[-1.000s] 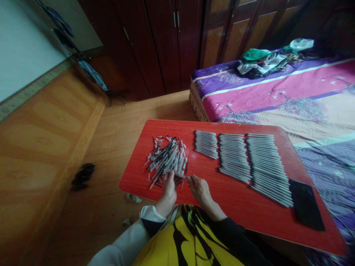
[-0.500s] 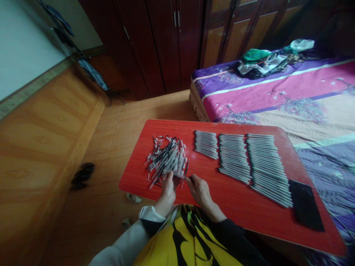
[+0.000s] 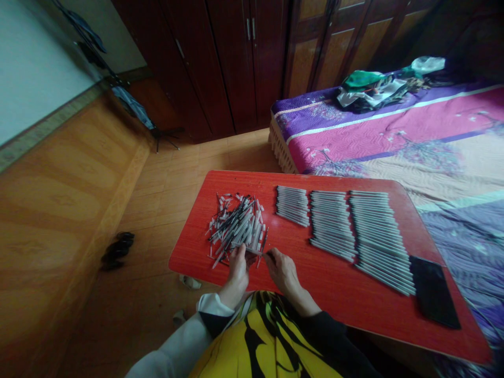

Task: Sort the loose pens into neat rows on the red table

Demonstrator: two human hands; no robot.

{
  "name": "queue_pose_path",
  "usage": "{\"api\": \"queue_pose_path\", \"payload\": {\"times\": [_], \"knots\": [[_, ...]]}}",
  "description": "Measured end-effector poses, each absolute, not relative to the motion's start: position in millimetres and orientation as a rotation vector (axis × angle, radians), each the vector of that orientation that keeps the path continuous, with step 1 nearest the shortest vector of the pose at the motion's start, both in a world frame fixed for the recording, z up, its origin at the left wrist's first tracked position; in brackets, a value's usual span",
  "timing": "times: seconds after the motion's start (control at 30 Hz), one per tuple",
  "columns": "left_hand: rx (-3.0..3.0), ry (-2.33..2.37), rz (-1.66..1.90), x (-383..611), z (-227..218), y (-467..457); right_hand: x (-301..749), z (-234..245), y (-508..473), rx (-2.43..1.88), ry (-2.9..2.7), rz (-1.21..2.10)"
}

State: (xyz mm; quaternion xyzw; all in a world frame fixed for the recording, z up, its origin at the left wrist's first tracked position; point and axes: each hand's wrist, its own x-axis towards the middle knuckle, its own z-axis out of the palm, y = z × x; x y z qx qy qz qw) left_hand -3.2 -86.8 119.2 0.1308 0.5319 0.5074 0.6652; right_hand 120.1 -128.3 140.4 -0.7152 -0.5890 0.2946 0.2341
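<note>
On a red wood-grain table (image 3: 315,286) lies a loose heap of white and black pen parts (image 3: 236,226). My left hand (image 3: 238,276) is at the heap's near edge, shut on a thin white pen (image 3: 254,251). The pen's other end is pinched by the fingertips of my right hand (image 3: 284,274). To the right, the pens lie side by side in a short row (image 3: 292,206), a middle row (image 3: 331,226) and a long row (image 3: 380,239).
A black phone (image 3: 434,292) lies at the table's right end. Beyond the table are a bed with a purple and pink quilt (image 3: 394,142) and dark wooden wardrobes (image 3: 236,63). Dark slippers (image 3: 117,251) sit on the wooden floor (image 3: 165,210) to the left.
Both hands stay almost in place on the pen, with only small finger movement. The heap and rows look unchanged.
</note>
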Motion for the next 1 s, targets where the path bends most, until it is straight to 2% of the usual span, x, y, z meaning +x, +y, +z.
{"api": "queue_pose_path", "payload": {"times": [0.3,0.53,0.7,1.0], "knots": [[0.305,1.214,1.147,-4,120,-88,120,134,-129,-1.971,-1.669,0.83],[0.343,1.188,1.133,-4,116,-90,120,128,-128,-1.79,-1.459,1.053],[0.317,1.231,1.137,-6,114,-90,120,131,-129,-1.824,-1.513,0.966],[0.366,1.219,1.074,-9,104,-88,113,117,-124,-1.466,-0.787,1.692]]}}
